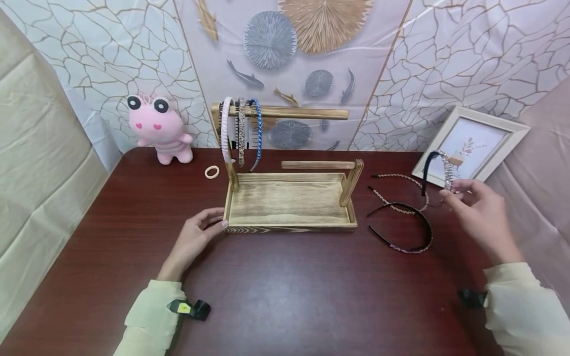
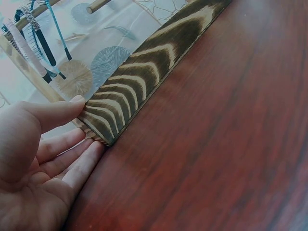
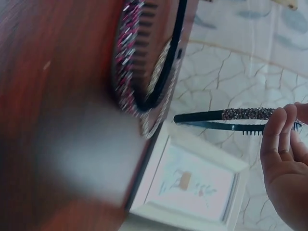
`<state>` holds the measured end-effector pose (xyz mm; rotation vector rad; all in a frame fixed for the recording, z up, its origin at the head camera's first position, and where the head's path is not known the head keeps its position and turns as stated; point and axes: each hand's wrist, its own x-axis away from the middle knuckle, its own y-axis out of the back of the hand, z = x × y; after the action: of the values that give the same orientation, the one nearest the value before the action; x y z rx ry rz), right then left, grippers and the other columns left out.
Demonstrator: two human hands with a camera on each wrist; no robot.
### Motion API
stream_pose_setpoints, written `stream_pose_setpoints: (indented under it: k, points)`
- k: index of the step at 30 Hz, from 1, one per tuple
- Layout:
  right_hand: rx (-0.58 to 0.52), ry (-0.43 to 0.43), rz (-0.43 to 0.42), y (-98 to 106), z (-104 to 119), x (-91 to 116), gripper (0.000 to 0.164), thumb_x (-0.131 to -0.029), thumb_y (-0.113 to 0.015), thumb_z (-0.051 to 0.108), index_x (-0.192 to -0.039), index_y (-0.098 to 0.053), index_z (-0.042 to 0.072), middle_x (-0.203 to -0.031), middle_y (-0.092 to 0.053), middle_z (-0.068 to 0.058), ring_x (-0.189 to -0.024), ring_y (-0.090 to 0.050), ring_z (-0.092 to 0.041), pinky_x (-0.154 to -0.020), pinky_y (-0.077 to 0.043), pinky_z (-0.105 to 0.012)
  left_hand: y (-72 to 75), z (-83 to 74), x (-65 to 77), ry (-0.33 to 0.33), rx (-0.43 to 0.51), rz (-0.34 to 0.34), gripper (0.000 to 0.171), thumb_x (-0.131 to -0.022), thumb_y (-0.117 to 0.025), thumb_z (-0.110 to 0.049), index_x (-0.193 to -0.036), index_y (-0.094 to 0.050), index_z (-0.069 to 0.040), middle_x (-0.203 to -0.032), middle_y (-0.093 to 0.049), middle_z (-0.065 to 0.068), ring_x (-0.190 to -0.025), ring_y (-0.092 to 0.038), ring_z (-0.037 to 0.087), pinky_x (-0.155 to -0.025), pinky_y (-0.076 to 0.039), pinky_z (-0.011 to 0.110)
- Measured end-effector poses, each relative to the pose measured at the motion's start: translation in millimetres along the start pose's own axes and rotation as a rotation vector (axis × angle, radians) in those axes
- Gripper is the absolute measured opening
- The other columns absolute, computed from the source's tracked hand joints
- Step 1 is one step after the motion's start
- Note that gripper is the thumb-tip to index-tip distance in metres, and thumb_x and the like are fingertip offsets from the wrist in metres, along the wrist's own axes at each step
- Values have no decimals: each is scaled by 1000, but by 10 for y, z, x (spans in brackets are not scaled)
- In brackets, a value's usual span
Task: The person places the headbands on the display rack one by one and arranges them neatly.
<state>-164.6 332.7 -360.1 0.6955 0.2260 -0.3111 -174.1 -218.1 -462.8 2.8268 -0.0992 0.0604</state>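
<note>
My left hand [image 1: 195,236] holds the front left corner of a wooden headband stand [image 1: 291,228], its thumb at the top edge and its fingers along the end. On the stand's upper rod [image 1: 307,113] hang a pale pink headband [image 1: 225,129], a beaded headband [image 1: 242,133] and a blue headband [image 1: 260,129], all towards the left. To the right of the stand, my right hand [image 1: 483,212] pinches a sparkly headband [image 3: 248,114] raised above the table, its black ends pointing away from the fingers. A braided headband [image 1: 426,199] and a dark beaded headband [image 1: 431,232] lie nearby, overlapping.
Behind my right hand a pale picture frame [image 1: 512,132] leans at the back. At the back left sits a pink plush toy [image 1: 166,146], with a small wooden ring [image 1: 212,172] before it. The stand's lower rod [image 1: 316,164] holds no headband.
</note>
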Motion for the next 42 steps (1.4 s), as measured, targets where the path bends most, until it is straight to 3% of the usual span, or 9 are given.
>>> stream_pose_setpoints:
  k: [4,13,22,28,32,42]
  points:
    - [-44,16,3,-74,109,-46,11,-94,-69,18,-101,-62,24,-76,-62,35,-68,-60,16,-61,-40,-6,0,-4,-5,0,-7,-1,45,-92,-73,-27,-132,-60,-8,-130,-65,9,-120,-60,17,-88,-47,16]
    - [-239,87,61,-208,323,-156,16,-96,-63,5,-104,-62,18,-72,-69,19,-63,-65,5,-65,-46,-7,-5,-41,19,8,9,2,46,-92,-72,-24,-133,-59,-6,-131,-63,12,-122,-59,22,-88,-46,14]
    - [-256,132,58,-383,591,-234,12,-96,-63,7,-106,-61,15,-72,-68,16,-64,-65,2,-60,-46,-11,-8,-6,3,-1,30,5,46,-92,-73,-25,-132,-60,-6,-130,-64,13,-121,-59,22,-88,-46,15]
    - [-414,193,97,-488,750,-283,12,-95,-63,2,-107,-61,6,-78,-69,7,-66,-66,-3,-68,-52,-12,-1,-6,1,0,25,6,47,-92,-73,-26,-132,-60,-6,-130,-64,13,-121,-59,22,-88,-46,15]
    - [-466,233,96,-528,844,-310,16,-95,-63,0,-108,-61,9,-77,-68,5,-66,-66,-4,-69,-53,-14,1,1,-5,2,26,6,47,-92,-73,-26,-132,-60,-6,-130,-64,13,-121,-59,22,-88,-46,15]
    - [-343,281,56,-596,1029,-396,16,-93,-64,0,-105,-60,9,-76,-67,10,-66,-65,-2,-64,-51,-13,1,-2,1,8,24,3,47,-91,-74,-27,-132,-60,-7,-130,-64,12,-120,-60,21,-88,-46,15]
